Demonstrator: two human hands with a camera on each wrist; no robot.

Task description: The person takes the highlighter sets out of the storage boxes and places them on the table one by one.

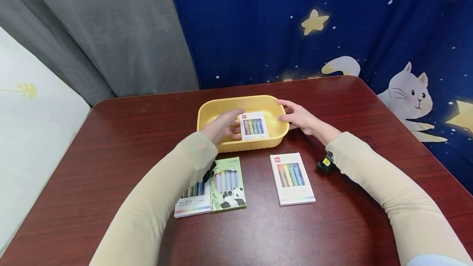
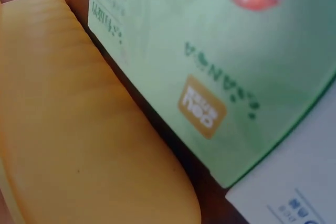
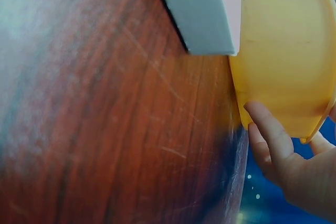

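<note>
A yellow basket (image 1: 244, 146) stands on the table with a small white crayon box (image 1: 255, 134) in it. My left hand (image 1: 223, 125) reaches over the near left rim, fingertips right at the box's left edge; I cannot tell whether they pinch it. At the right end, my right hand (image 1: 301, 118) grips the basket, thumb over the rim and fingers against the outer wall. In the right wrist view those fingers (image 3: 270, 132) press on the yellow wall. The left wrist view shows mostly the basket's outer side (image 2: 84, 114), the left hand largely hidden.
In front of the basket lie a green panda crayon box (image 1: 227, 204) and a white one (image 1: 192, 208) side by side, the white partly under the left sleeve. Another white crayon box (image 1: 292, 194) lies to the right. A dark red table (image 1: 140, 122) meets curtains behind.
</note>
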